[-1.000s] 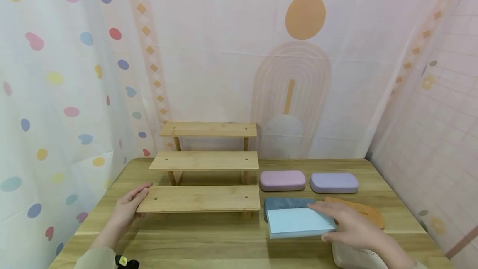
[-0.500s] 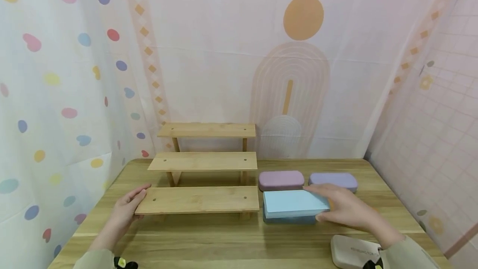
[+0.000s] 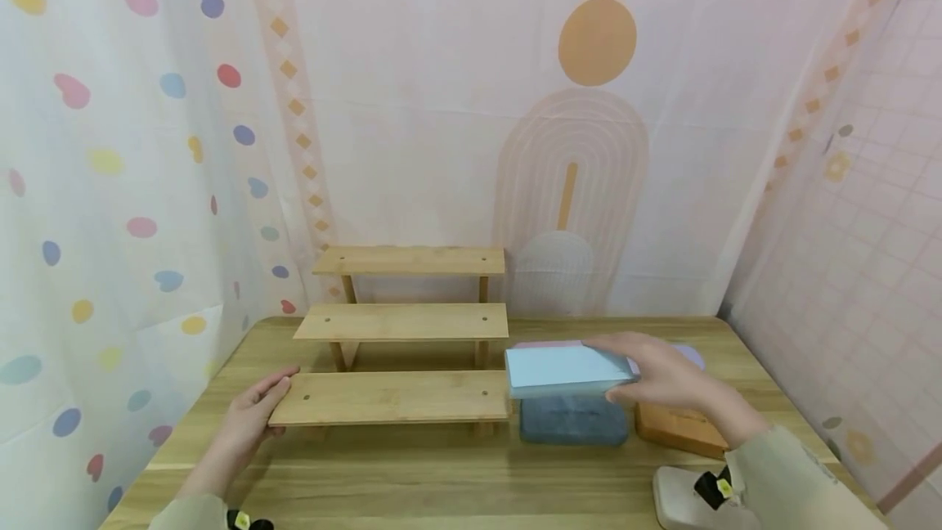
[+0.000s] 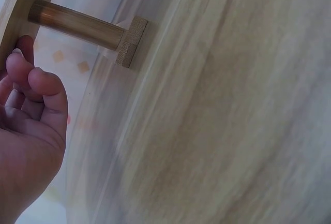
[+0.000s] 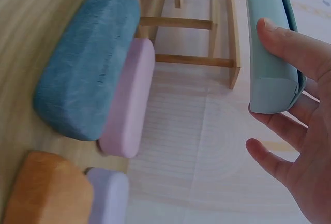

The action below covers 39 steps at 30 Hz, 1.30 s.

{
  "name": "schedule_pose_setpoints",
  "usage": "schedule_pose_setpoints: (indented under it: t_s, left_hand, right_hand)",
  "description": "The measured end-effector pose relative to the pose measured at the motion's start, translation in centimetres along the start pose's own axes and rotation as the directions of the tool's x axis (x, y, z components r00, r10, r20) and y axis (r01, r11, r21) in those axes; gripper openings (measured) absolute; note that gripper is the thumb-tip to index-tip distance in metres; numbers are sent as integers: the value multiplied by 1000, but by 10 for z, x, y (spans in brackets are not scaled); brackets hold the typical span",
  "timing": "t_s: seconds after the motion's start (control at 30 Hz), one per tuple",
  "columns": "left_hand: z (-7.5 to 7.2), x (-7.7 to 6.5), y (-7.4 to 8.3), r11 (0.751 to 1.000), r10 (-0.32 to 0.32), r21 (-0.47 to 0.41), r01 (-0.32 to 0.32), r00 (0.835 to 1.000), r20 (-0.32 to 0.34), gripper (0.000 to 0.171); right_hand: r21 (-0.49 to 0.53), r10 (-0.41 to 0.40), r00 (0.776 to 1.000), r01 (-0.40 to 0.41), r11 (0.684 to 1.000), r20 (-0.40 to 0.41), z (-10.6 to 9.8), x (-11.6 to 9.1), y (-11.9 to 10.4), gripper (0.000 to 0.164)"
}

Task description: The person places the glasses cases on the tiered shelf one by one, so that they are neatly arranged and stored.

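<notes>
My right hand (image 3: 658,370) holds a light blue glasses case (image 3: 567,370) by its right end, thumb on the near side. In the head view the case overlaps the right end of the lowest board (image 3: 390,397) of a three-step wooden display stand. The right wrist view shows the light blue case (image 5: 274,43) raised off the table. At the stand's left end, my left hand (image 3: 250,411) grips the lowest board, thumb on top and fingers curled below its edge. Just below the held case lies a dark blue glasses case (image 3: 574,420).
Beside the dark blue case is an orange case (image 3: 680,429), with a whitish case (image 3: 671,497) nearer me, partly behind the right sleeve. A pink case (image 5: 129,100) and a lilac case (image 5: 108,195) lie farther back. Printed curtains (image 3: 412,105) hang behind the table.
My right hand has carried the light blue case up, away from me and slightly left, uncovering the dark blue case and overlapping the pink one. My left hand keeps its grip on the board.
</notes>
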<state>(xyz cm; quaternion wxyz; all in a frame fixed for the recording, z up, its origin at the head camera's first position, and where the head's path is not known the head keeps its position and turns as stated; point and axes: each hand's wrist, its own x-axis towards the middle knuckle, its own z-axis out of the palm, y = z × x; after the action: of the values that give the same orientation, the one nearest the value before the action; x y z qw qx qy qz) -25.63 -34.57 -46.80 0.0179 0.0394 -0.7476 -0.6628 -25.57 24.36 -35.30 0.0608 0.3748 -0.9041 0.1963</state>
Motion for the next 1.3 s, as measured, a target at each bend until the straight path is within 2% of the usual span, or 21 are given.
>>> schedule_pose_setpoints:
  t_s: [0.23,0.47,0.57,0.77,0.93,1.3]
  left_hand:
    - [3,-2,1,1000,11,-9,-11,1000,-13,28]
    - [3,-3,1,1000,10,-7,-10,1000,-22,26]
    - [4,-4,0,1000,9,10,-9,1000,-22,30]
    - [8,-2,-1,1000,13,9,-13,1000,-22,36]
    - [8,-4,-1,1000,13,0,-13,999,-41,32]
    - [12,-7,2,997,7,74,-3,998,-63,56]
  right_hand:
    - [-30,-30,999,29,999,-26,-11,30,0,71]
    - [65,-53,999,53,996,-13,-21,72,-4,74]
    - [68,-66,998,66,996,-14,-25,91,-7,74]
    - [42,-70,997,71,997,-43,-33,127,-15,74]
    - [17,-65,997,65,998,-34,-36,153,-24,74]
    - [108,-40,998,44,993,-45,-36,197,-34,73]
